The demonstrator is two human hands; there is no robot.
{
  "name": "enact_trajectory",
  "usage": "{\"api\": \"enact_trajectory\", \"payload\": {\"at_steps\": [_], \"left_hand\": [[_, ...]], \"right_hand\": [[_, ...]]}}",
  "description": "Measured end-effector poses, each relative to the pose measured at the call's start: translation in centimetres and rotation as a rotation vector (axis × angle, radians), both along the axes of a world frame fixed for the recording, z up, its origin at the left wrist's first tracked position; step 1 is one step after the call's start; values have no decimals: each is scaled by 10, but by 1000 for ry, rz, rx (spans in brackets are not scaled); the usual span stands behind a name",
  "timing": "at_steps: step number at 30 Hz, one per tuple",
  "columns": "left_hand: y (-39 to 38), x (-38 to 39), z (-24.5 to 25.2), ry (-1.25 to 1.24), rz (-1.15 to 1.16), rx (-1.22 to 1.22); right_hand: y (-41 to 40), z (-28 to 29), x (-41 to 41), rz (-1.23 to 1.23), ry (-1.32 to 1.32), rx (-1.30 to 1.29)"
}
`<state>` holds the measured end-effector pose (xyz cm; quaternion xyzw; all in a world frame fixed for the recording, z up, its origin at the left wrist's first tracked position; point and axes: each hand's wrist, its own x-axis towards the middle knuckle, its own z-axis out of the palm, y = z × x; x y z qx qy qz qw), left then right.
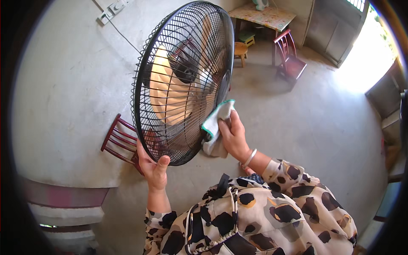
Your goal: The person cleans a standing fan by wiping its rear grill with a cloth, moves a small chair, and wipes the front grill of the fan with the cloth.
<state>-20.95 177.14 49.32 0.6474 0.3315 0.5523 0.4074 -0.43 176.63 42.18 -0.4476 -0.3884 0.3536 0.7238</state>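
Note:
A wall-mounted or standing electric fan with a black wire guard (137, 95) and yellowish blades (169, 92) fills the upper middle; its support is hidden. My left hand (153, 169) grips the lower rim of the guard, thumb toward me and fingers mostly hidden behind the rim. In my right hand (235, 138) is a whitish cloth (213, 140) with a green edge, pressed against the front of the guard just below its round black centre cap (224, 86). A pale bangle circles the right wrist.
Behind the fan stands a dark red wooden chair (120, 138) by the wall. Farther off are a table with a patterned cover (264, 15), another red chair (291, 62), a wooden stool (241, 49) and an open metal door (334, 30). A cord (122, 35) runs from a wall socket (104, 17).

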Motion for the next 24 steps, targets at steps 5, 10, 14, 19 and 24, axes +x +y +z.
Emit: {"api": "enact_trajectory", "payload": {"at_steps": [5, 10, 14, 19, 24], "left_hand": [[7, 2, 3, 7, -7, 30], [-4, 5, 6, -21, 18, 7], [0, 7, 3, -87, -8, -76], [-9, 0, -17, -52, 8, -9], [-12, 0, -42, 62, 163, -55]], "right_hand": [[-30, -2, -51, 128, -549, 23], [-55, -1, -66, 688, -643, 145], [-37, -69, -26, 504, -141, 78], [4, -50, 32, -23, -111, -160], [32, -45, 4, -133, -200, -66]]}}
